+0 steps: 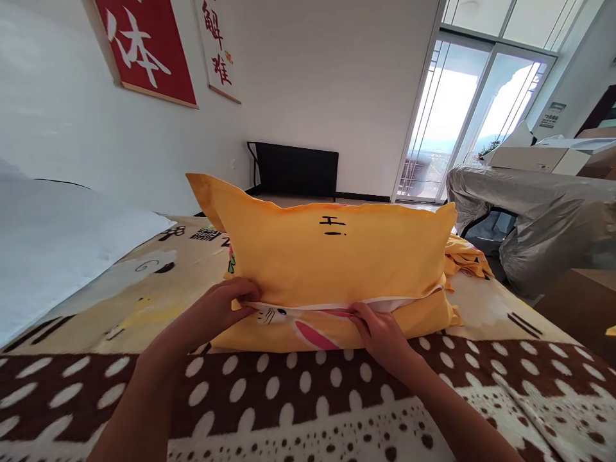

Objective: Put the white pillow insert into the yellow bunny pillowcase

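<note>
A plump yellow pillow in its pillowcase (375, 256) stands on its side on the bed, with "Hi" printed in black on the upper part. Along its lower front runs a white-edged opening (409, 300), parted toward the right, with white showing inside. Below that edge the cloth carries a printed animal face and a pink shape. My left hand (224, 305) pinches the cloth at the left end of the opening, fingertips partly hidden by the fold. Near the middle, my right hand (382, 333) has its thumb and fingers closed on the edge of the pillowcase.
A patterned fleece blanket (289, 410) covers the bed. Crumpled yellow cloth (466, 256) lies behind the pillow at right. White bedding (62, 237) is at left. Beyond stand a plastic-wrapped piece of furniture (543, 199), cardboard boxes (534, 159) and a black panel (296, 170).
</note>
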The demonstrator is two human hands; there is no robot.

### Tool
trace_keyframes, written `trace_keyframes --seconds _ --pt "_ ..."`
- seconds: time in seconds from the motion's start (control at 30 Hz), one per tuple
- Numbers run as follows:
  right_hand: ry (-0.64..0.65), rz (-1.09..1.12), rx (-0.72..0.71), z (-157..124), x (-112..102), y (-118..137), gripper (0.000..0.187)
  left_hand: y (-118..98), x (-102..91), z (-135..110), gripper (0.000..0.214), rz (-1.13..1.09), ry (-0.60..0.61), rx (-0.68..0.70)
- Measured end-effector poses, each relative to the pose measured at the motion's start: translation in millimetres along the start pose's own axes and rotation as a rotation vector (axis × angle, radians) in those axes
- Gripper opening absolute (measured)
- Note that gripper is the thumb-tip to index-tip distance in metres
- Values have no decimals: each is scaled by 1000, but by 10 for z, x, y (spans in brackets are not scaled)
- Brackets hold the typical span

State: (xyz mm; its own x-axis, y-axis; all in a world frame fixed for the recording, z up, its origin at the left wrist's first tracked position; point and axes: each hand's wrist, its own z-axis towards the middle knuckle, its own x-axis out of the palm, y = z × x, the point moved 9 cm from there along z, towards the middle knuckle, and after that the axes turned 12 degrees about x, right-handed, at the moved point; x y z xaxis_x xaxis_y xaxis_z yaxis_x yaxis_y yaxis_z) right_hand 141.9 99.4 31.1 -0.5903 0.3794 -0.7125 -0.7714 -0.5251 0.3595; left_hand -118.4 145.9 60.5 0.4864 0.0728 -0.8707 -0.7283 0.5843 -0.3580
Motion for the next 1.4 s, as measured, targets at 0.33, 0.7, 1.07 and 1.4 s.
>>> trace_keyframes --seconds 0.33,0.7,1.07,1.4 --pt "22 -122 -253 13 67 831 13 -37 11 -30 14 -139 17 -3" --pt "14 -242 -266 510 837 1499 19 -119 36 -66 11 -213 23 89" --pt "-231 -204 -415 270 839 1393 18 -127 79 -8 9 -211 -6 125" --pt "-187 -132 -266 354 859 1238 22 -15 26 47 7 67 -179 127"
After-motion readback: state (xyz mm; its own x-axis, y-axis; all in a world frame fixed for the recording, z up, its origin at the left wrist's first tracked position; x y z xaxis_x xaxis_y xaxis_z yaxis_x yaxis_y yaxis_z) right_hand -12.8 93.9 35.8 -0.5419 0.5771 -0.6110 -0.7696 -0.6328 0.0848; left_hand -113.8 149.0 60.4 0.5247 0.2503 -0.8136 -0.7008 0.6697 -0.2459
